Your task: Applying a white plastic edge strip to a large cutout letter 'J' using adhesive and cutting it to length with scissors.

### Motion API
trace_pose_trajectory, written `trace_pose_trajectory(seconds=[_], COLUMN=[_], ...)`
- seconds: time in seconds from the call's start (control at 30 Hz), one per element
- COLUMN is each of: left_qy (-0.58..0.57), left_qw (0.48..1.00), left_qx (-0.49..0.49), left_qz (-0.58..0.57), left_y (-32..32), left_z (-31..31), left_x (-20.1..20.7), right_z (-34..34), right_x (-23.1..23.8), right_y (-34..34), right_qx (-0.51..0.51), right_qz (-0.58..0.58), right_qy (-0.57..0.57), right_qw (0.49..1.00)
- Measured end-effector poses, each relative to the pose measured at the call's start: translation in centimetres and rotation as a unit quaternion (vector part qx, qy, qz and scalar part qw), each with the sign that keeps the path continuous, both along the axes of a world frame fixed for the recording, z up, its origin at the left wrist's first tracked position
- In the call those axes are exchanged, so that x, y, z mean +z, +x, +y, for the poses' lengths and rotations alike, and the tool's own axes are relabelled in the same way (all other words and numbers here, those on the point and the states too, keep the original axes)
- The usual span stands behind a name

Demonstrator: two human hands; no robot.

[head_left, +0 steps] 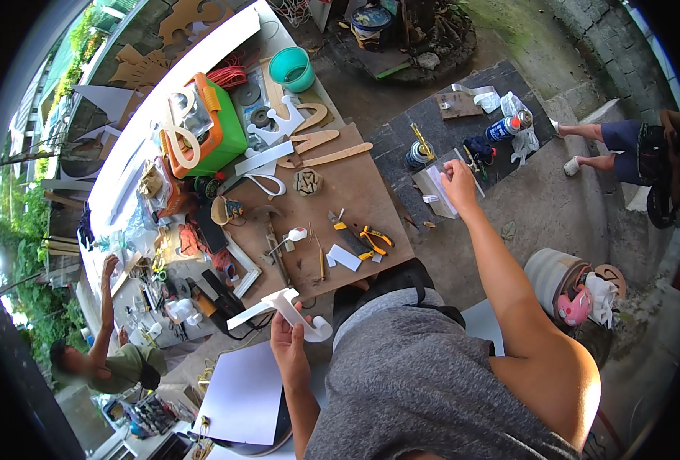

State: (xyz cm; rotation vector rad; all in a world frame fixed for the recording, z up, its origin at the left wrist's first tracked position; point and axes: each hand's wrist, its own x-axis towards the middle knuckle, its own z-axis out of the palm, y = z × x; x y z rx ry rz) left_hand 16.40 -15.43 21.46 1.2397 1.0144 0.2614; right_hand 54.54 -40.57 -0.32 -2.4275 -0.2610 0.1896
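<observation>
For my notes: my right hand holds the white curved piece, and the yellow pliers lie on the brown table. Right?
Not quite: the head view shows your left hand holding the white curved piece. The yellow pliers do lie on the brown table.

A teal bowl (291, 70) sits near a green toolbox (229, 130) with orange trim — pliers (376, 234) lie on the brown table (359, 195) — a blue spray can (501, 130) beside crumpled white plastic (524, 146).
</observation>
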Motion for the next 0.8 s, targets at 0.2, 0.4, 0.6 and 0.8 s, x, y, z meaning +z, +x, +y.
trace_pose_trajectory(seconds=[0.2,0.4,0.6,0.8], left_qy=[0.001,-0.005,-0.005,-0.008], left_qw=[1.000,1.000,1.000,0.998], left_qx=[0.001,-0.004,0.010,-0.037], left_qz=[0.000,-0.006,-0.008,-0.057], left_y=[0.3,0.2,0.8,2.9], left_z=[0.1,0.2,0.1,0.7], left_x=[0.1,-0.2,0.7,0.8], right_z=[0.2,0.1,0.2,0.4], right_x=[0.1,0.5,-0.1,3.1], right_y=[0.1,0.0,0.3,1.5], right_qx=[-0.004,-0.008,-0.001,-0.006], right_qz=[-0.002,0.000,-0.075,-0.167], right_qy=[-0.023,-0.032,-0.026,0.019], right_qw=[1.000,0.999,0.997,0.986])
